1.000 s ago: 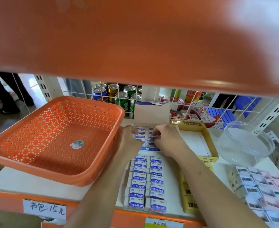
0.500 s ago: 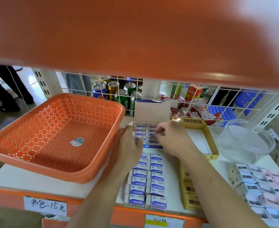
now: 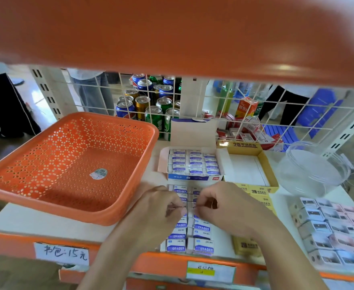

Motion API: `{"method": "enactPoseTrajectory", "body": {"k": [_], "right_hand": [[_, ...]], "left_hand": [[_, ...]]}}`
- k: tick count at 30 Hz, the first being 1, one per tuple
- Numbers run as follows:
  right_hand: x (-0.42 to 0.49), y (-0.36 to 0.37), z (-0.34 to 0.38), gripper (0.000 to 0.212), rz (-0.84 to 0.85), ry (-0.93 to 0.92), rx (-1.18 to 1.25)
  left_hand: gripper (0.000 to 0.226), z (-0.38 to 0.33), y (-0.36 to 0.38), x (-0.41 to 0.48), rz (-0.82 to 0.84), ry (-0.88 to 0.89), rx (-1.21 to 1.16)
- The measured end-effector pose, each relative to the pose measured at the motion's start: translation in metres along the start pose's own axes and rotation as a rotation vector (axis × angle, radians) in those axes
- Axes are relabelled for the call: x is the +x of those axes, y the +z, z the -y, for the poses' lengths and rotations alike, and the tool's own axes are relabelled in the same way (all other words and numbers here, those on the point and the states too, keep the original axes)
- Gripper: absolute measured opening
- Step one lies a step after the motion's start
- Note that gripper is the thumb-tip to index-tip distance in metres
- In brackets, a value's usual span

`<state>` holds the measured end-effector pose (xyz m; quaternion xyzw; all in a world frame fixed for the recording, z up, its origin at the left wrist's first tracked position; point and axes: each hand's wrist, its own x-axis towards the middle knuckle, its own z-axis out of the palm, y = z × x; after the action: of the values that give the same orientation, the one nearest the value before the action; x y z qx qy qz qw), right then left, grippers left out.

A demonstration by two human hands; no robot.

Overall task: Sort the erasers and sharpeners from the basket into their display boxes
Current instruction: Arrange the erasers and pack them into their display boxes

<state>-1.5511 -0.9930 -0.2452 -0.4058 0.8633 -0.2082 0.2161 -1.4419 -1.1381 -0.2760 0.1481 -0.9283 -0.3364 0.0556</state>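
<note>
Loose erasers (image 3: 201, 229) next up for the display box (image 3: 194, 177).
Our left hand (image 3: 161, 208) and right hand (image 3: 226, 208) met over them: two columns running near-to-far on the shelf (image 3: 25, 225). Fingers (image 3: 177, 209) curled narrow, grip unconfirmed. Box lay just far of both hands, equally close. Basket (image 3: 71, 214) looked empty.

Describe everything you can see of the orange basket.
The orange basket looks plastic. It is rectangular with rounded corners and a thick rolled rim, and its walls and floor are perforated with small holes. Nothing lies in it except a round barcode sticker on its floor. It sits open side up on the white shelf, left of the open eraser box.
</note>
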Motion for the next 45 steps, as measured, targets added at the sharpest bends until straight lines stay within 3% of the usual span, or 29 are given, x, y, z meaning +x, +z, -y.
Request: {"method": "enactPoseTrajectory", "body": {"k": [7,13,23,28,32,36,39,42,45], "right_hand": [[-0.005,0.013,-0.003,0.014,-0.035,0.044,-0.101],[-0.003,0.021,-0.002,0.015,-0.031,0.072,-0.125],[0.0,0.015,-0.003,0.002,-0.107,0.018,-0.036],[0.029,0.002,-0.007,0.007,-0.297,0.015,0.018],[0.059,-0.005,-0.01,0.011,-0.415,0.048,0.009],[0.077,-0.008,-0.016,0.013,-0.284,0.089,-0.099],[0.082,-0.009,-0.02,0.018,-0.188,0.105,-0.148],[0.084,-0.009,-0.019,0.021,-0.168,0.107,-0.147],[0.086,-0.008,-0.018,0.017,-0.211,0.124,-0.117]], "left_hand": [[0.035,0.001,0.002,-0.005,0.098,-0.113,0.072],[0.021,-0.005,0.004,-0.008,0.083,-0.152,0.061],[0.008,-0.001,0.007,0.006,-0.105,-0.044,0.037],[0.005,-0.008,0.006,0.041,-0.263,0.037,0.002],[0.009,-0.003,0.007,0.077,-0.314,-0.002,0.04],[0.008,0.011,0.013,0.093,-0.259,-0.04,0.08],[0.025,0.02,0.016,0.094,-0.24,-0.024,0.108],[0.036,0.026,0.018,0.096,-0.214,-0.035,0.118],[0.026,0.025,0.017,0.099,-0.19,-0.067,0.123]]}}
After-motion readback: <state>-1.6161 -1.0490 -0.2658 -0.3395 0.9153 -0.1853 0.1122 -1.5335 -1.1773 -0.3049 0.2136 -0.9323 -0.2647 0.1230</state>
